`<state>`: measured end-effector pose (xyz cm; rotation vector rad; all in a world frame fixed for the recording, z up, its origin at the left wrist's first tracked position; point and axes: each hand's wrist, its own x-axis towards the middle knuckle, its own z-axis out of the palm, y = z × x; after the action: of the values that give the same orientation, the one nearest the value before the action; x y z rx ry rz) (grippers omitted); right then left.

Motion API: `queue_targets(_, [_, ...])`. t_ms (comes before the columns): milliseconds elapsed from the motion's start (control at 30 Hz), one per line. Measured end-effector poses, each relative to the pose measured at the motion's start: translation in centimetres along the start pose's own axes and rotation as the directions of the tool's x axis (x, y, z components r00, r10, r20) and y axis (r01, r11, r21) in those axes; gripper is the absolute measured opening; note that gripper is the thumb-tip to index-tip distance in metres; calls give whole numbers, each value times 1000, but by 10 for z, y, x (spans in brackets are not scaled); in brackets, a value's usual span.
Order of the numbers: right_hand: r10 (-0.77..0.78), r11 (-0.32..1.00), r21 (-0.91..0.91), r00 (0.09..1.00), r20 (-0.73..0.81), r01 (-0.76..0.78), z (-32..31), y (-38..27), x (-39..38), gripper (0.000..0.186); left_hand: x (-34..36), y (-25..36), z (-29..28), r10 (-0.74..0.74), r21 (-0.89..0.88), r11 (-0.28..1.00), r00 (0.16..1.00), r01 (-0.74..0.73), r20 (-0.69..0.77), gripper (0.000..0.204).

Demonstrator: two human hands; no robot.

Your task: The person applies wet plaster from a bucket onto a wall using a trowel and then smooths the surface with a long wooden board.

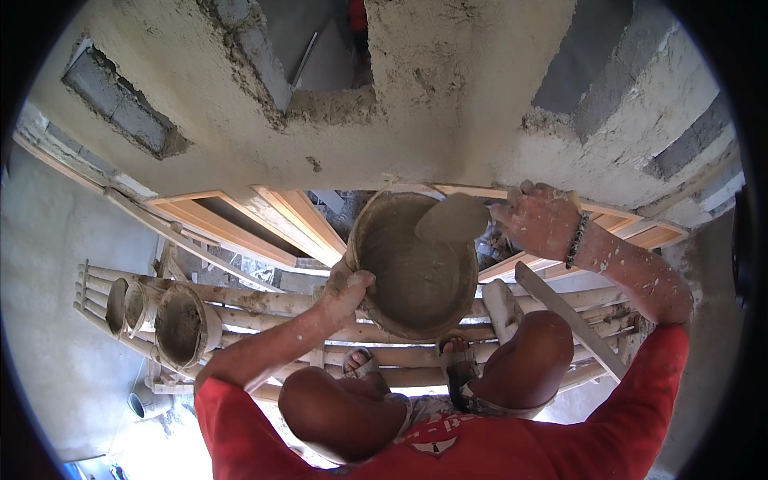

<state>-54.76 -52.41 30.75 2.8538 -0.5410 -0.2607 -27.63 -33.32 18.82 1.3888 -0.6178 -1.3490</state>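
I crouch over a round, mortar-caked bucket [408,280] holding wet grey mortar. My left hand [348,288] is closed on its left rim, with the thumb at the edge. My right hand [544,224], a beaded bracelet at its wrist and mortar spatters on the forearm, grips a trowel [452,216]. The trowel's grey-coated blade hangs over the upper right of the bucket, and most of its handle is hidden in my fingers.
A plastered wall [448,120] with rough openings spans the top, wooden frames [208,224] below it. My sandalled feet rest on a pole scaffold [408,376]. Several mortar-crusted buckets [176,328] stand at left. A plank [568,320] slants at right, and a pail [148,400] sits lower left.
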Motion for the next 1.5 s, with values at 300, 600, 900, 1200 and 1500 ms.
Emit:
queue_targets(300, [-171,902,432,932,321,16,11,-39,15,23,-28,73,42,-111,-38,993,994,111,3,34])
queue_targets(600, [-54,686,728,997,52,-1,33,-26,-29,32,-37,60,32,12,-61,998,999,-14,-35,22])
queue_targets(900, [10,843,538,1000,17,-17,-8,-9,-26,31,-39,54,38,4,-109,994,1000,-6,-22,39])
queue_targets(1200, [-55,762,644,984,170,-69,-113,18,-28,41,-54,51,33,-54,-166,985,993,36,-106,38])
queue_targets(1500, [-71,754,656,996,55,18,-133,58,10,30,-78,39,20,-169,-236,964,967,122,-191,39])
